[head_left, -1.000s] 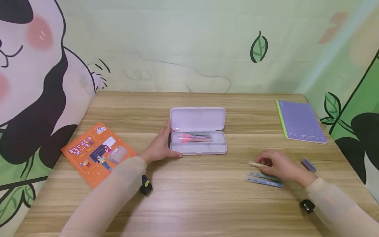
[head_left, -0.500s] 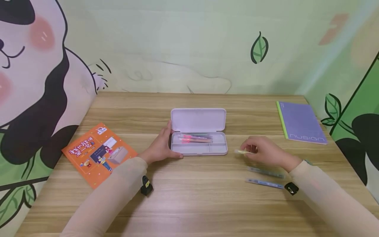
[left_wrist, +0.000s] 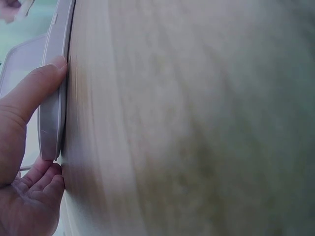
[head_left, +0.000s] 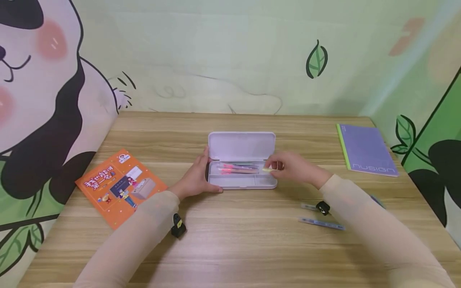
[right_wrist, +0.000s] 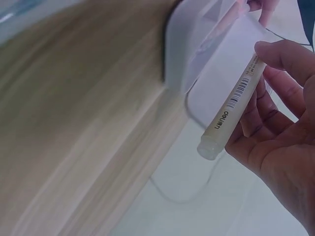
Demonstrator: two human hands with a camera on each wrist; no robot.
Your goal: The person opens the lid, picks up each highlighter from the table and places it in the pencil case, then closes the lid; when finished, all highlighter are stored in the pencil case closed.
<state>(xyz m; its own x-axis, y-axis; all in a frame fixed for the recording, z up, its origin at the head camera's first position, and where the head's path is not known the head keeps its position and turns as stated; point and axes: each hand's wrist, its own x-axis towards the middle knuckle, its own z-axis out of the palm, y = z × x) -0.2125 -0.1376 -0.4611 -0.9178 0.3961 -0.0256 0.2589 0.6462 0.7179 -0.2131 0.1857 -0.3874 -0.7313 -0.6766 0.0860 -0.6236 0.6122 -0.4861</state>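
Observation:
An open white pencil case stands mid-table, its lid raised at the back. Several pens with pink and clear parts lie in its long rear compartment. My left hand grips the left end of the case, thumb along the front side and fingers round the end. Between thumb and fingers of my right hand is a pale yellow marker, with a barcode on its barrel. The right hand holds it over the right end of the case's rear compartment.
A blue marker and a greyish marker lie at front right, the latter partly under the right wrist. A dark pen shows past the sleeve. An orange book lies left, a purple notebook back right.
My right hand has lifted the yellow marker from beside the other markers and carried it left and away from me to the pencil case. My left hand has stayed on the case.

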